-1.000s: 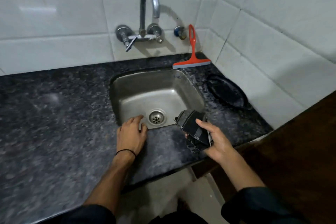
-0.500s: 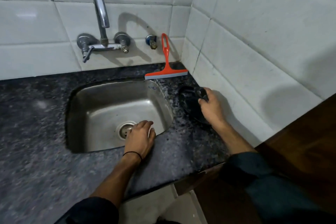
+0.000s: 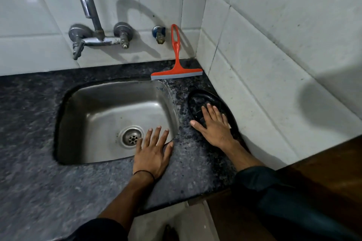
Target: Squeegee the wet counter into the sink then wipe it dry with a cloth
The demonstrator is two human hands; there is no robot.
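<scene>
A dark speckled stone counter (image 3: pixel 195 162) surrounds a steel sink (image 3: pixel 101 115). An orange squeegee (image 3: pixel 176 68) stands at the back right corner, handle leaning on the tiled wall, blade on the counter. A dark cloth (image 3: pixel 196 110) lies in a black oval tray (image 3: pixel 234 121) to the right of the sink. My right hand (image 3: pixel 213 127) lies flat on the cloth with straight fingers. My left hand (image 3: pixel 152 152) rests flat on the counter at the sink's front right rim, fingers spread and reaching over the edge.
A chrome tap (image 3: pixel 88 6) with two valves juts from the back wall above the sink. A small blue valve (image 3: pixel 159 34) sits beside the squeegee handle. White tiled walls close off the back and right. A brown wooden surface (image 3: pixel 323 172) borders the counter at the right.
My right hand carried the dark cloth from the front of the sink to the black tray and now lies flat on it. My left hand stayed at the sink's front rim.
</scene>
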